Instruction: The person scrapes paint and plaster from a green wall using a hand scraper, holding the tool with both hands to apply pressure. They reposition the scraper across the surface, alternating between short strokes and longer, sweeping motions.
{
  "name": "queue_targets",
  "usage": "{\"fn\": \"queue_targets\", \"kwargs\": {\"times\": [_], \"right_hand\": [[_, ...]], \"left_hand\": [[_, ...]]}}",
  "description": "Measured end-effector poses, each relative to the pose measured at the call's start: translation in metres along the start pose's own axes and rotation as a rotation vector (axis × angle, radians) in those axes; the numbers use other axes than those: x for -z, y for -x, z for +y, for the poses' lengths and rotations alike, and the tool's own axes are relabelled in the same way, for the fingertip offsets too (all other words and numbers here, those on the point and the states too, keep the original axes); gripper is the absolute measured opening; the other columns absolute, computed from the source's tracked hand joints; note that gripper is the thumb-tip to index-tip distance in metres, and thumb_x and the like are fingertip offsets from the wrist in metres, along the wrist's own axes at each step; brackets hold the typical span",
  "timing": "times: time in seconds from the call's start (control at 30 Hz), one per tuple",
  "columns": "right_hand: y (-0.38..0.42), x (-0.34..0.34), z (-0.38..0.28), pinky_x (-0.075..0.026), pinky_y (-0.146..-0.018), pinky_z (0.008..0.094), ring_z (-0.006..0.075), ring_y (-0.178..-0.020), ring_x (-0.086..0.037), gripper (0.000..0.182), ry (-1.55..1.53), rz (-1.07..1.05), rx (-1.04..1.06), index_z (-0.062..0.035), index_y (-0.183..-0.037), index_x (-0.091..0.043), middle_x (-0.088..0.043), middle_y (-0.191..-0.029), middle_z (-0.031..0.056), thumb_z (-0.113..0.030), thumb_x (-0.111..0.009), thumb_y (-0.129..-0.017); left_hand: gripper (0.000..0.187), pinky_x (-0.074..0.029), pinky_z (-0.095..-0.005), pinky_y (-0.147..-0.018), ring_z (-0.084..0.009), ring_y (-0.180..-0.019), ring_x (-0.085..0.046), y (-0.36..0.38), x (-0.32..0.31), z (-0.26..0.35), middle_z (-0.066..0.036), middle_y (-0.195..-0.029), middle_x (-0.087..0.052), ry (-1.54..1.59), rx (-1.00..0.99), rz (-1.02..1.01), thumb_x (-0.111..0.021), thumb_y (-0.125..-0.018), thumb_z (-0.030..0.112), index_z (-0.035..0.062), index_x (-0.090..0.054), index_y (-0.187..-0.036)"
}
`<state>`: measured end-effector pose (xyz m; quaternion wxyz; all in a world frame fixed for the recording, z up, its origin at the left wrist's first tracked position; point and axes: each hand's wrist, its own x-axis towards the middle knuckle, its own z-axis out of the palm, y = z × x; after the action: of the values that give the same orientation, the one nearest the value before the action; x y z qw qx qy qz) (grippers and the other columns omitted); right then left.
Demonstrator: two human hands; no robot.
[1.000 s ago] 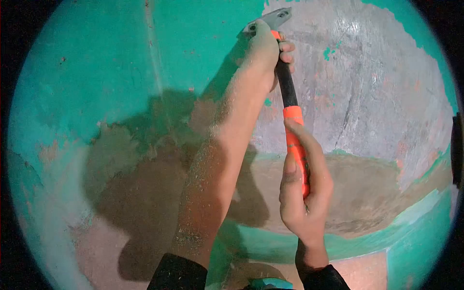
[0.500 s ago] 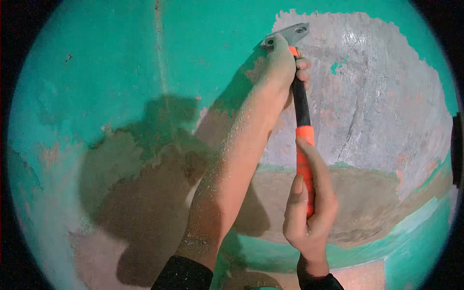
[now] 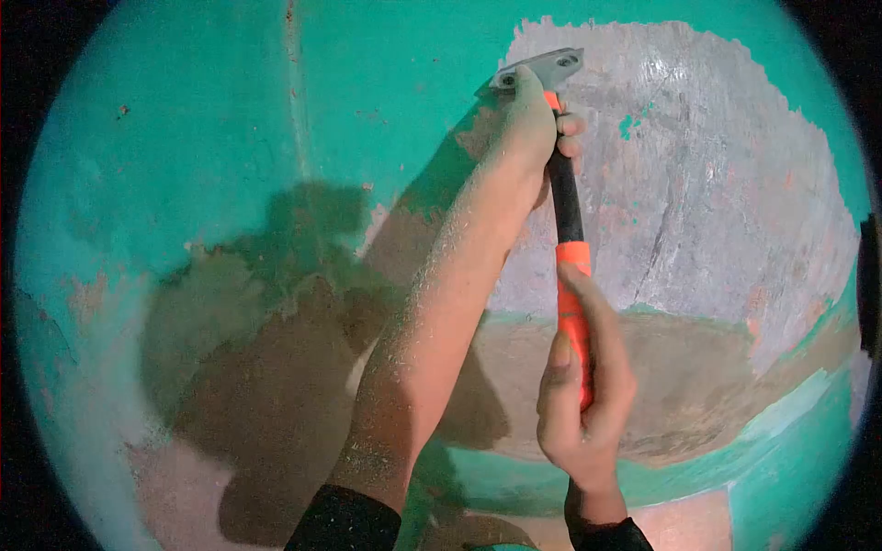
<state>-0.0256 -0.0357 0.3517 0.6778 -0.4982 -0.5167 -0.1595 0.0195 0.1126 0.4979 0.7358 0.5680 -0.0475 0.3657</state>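
Note:
A long-handled paint scraper with a grey metal head and an orange-and-black handle stands nearly upright against the wall. My left hand is closed round its neck, the thumb pressed up onto the head. Lower down, my right hand grips the orange end of the handle, forefinger stretched along it. The scraper's head lies at the border between green paint and a bared grey patch. Pale flakes and dust cling to my left forearm.
Green painted wall fills the view, with a vertical seam at upper left. A brownish bare band runs below the grey patch. My shadow falls on the left side. Something dark stands at the right edge.
The scraper's head and both hands have shifted very slightly left in view, along with the wall. Both hands keep their hold on the scraper.

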Motion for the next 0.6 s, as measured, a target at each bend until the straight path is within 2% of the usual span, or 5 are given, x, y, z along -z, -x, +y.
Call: {"fn": "queue_targets", "kwargs": {"times": [0.07,0.2,0.4,0.57,0.6], "right_hand": [[-0.008,-0.001,-0.002,-0.035,-0.057,0.0183,0.0018,-0.064,-0.043,0.041,-0.012,0.028,0.026,0.0054,-0.132,-0.048,-0.061,-0.118,0.0121,-0.017,-0.044,-0.098],[0.000,0.003,-0.002,-0.035,-0.057,0.0177,0.0021,-0.063,-0.042,0.041,-0.018,0.015,-0.045,0.0048,-0.132,-0.048,-0.061,-0.115,0.0103,-0.016,-0.045,-0.097],[-0.025,0.005,-0.008,-0.045,-0.062,0.0251,0.0097,-0.064,-0.053,0.049,0.036,0.009,0.045,-0.0005,-0.133,-0.048,-0.059,-0.082,0.0116,-0.001,-0.046,-0.085],[-0.019,0.020,-0.031,-0.043,-0.080,0.0245,0.0118,-0.088,-0.055,0.042,0.143,-0.037,0.000,0.0064,-0.130,-0.051,-0.060,-0.122,0.0176,-0.013,-0.046,-0.094],[-0.024,0.020,-0.034,-0.042,-0.085,0.0263,0.0138,-0.094,-0.055,0.042,0.118,-0.048,-0.039,0.0065,-0.130,-0.051,-0.060,-0.122,0.0183,-0.014,-0.047,-0.093]], "left_hand": [[0.040,-0.035,-0.0269,-0.047,-0.0062,-0.046,-0.034,-0.004,-0.005,0.008,0.006,-0.058,-0.037,0.013,-0.007,-0.015,-0.029,-0.100,0.049,0.0121,-0.040,-0.088],[0.038,-0.035,-0.0267,-0.047,-0.0058,-0.046,-0.034,0.003,-0.007,0.002,0.005,-0.059,-0.038,-0.017,-0.001,0.026,-0.028,-0.100,0.046,0.0119,-0.040,-0.088],[0.034,-0.035,-0.0256,-0.047,-0.0050,-0.046,-0.035,-0.011,-0.010,0.019,0.005,-0.060,-0.040,0.047,-0.066,-0.048,-0.028,-0.100,0.041,0.0121,-0.040,-0.087],[0.040,-0.037,-0.0268,-0.047,-0.0071,-0.046,-0.038,-0.020,-0.011,0.017,0.003,-0.062,-0.043,0.142,-0.056,-0.087,-0.024,-0.100,0.047,0.0119,-0.040,-0.087],[0.043,-0.038,-0.0275,-0.047,-0.0080,-0.047,-0.039,-0.022,-0.011,0.018,0.002,-0.062,-0.044,0.155,-0.058,-0.098,-0.023,-0.100,0.049,0.0117,-0.040,-0.087]]}}
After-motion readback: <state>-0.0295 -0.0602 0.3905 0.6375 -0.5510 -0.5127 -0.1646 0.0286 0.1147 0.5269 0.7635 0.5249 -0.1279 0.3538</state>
